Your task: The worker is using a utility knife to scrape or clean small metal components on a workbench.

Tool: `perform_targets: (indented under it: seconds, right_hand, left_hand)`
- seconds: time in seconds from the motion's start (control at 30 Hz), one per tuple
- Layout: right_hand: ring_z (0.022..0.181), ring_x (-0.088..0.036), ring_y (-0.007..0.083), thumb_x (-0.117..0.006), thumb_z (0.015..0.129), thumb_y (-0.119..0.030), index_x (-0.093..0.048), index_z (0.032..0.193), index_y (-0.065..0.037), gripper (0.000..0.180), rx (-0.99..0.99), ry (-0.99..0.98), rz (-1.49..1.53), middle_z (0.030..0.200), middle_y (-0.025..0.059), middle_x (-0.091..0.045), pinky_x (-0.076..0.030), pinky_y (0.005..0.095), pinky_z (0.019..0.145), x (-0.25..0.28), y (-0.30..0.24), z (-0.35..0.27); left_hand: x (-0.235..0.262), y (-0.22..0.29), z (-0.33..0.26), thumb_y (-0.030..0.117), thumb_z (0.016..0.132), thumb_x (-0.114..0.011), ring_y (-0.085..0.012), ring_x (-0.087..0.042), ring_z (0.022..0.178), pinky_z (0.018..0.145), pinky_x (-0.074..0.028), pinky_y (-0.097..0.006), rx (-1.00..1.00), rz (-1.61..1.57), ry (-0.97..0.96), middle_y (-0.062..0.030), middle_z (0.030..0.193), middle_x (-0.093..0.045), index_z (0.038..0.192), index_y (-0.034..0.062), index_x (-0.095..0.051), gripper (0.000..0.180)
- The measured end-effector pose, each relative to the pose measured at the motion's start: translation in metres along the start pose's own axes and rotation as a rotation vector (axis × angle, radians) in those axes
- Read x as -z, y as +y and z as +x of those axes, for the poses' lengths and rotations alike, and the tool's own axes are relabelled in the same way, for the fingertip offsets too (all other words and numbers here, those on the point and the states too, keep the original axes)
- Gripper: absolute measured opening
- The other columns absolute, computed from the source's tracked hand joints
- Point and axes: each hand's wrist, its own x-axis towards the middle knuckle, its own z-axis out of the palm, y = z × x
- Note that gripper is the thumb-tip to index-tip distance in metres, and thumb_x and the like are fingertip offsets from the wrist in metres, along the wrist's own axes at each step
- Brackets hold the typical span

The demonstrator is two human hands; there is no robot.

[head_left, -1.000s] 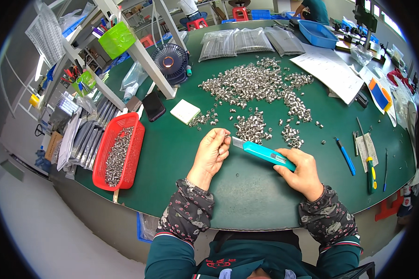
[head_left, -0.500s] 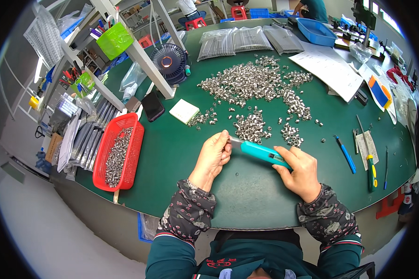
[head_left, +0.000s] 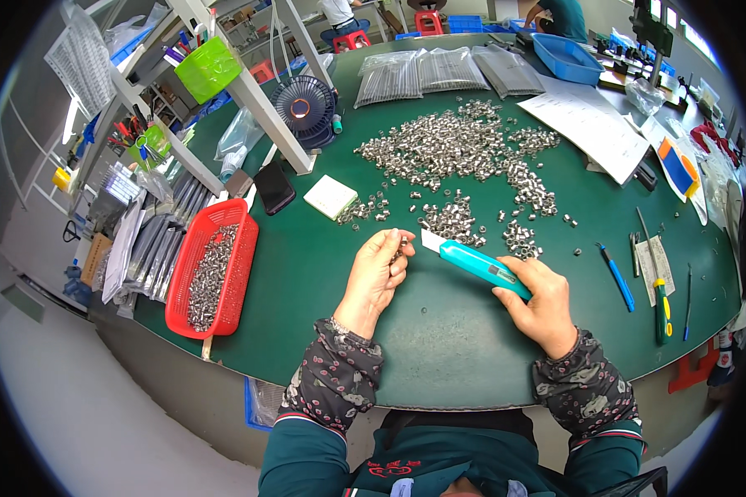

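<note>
In the head view, the right hand (head_left: 541, 300) is closed around a teal knife (head_left: 478, 262), with the blade pointing left toward the left hand (head_left: 379, 269). The left hand pinches a small metal part (head_left: 400, 246) in its curled fingers, just beside the blade tip. Both hands are over the green table (head_left: 323, 273). A heap of metal parts (head_left: 464, 157) lies farther away, and a red basket (head_left: 214, 267) stands at the left.
</note>
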Motion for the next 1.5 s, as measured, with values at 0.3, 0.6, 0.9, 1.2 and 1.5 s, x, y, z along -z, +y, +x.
perform_targets:
  seconds: [0.3, 0.6, 0.9, 1.2, 1.5]
  right_hand:
    - [0.055, -0.053, 0.0274, -0.071, 0.069, -0.014, -0.062, 0.1, -0.008, 0.033, -0.001, -0.014, 0.0, 0.066, 0.0095, -0.051, -0.042, 0.0362, 0.05, 0.001, 0.0, 0.0]
    - [0.056, -0.054, 0.0278, -0.071, 0.069, -0.016, -0.062, 0.1, -0.008, 0.033, -0.016, -0.029, 0.001, 0.066, 0.0098, -0.051, -0.042, 0.0367, 0.051, 0.001, 0.0, -0.001]
    - [0.059, -0.056, 0.028, -0.07, 0.069, -0.016, -0.064, 0.099, -0.009, 0.031, -0.069, -0.095, 0.068, 0.068, 0.0101, -0.055, -0.044, 0.0364, 0.054, 0.001, 0.001, -0.001]
    - [0.066, -0.06, 0.0279, -0.07, 0.071, -0.017, -0.065, 0.1, -0.007, 0.031, -0.197, -0.194, 0.253, 0.074, 0.0123, -0.061, -0.047, 0.0347, 0.06, -0.003, 0.009, -0.003]
    - [0.06, -0.057, 0.0278, -0.07, 0.071, -0.018, -0.064, 0.099, -0.006, 0.032, -0.126, -0.138, 0.032, 0.068, 0.0102, -0.056, -0.045, 0.0367, 0.054, 0.002, -0.005, -0.003]
  left_hand:
    - [-0.002, 0.001, -0.001, 0.018, 0.094, -0.05, -0.0023, -0.038, 0.05, 0.037, -0.027, -0.014, -0.004, -0.023, -0.071, -0.0044, 0.079, -0.056, 0.098, 0.0007, -0.058, 0.019]
    - [-0.003, 0.001, -0.001, 0.017, 0.095, -0.049, -0.0024, -0.039, 0.049, 0.036, -0.027, -0.014, 0.015, -0.018, -0.064, -0.0045, 0.078, -0.056, 0.1, -0.0004, -0.057, 0.02]
    - [-0.004, 0.001, -0.001, 0.018, 0.093, -0.052, -0.0023, -0.037, 0.048, 0.035, -0.026, -0.014, 0.0, -0.02, -0.07, -0.0033, 0.074, -0.054, 0.097, 0.0033, -0.056, 0.015]
    - [-0.006, 0.0, -0.002, 0.016, 0.093, -0.053, -0.0021, -0.035, 0.046, 0.035, -0.024, -0.015, -0.052, 0.033, -0.108, -0.0005, 0.071, -0.053, 0.091, 0.0054, -0.056, 0.011]
    - [-0.009, -0.003, -0.003, 0.016, 0.092, -0.055, -0.0012, -0.034, 0.043, 0.036, -0.023, -0.015, -0.07, 0.106, -0.025, -0.0008, 0.067, -0.053, 0.089, 0.0043, -0.056, 0.012]
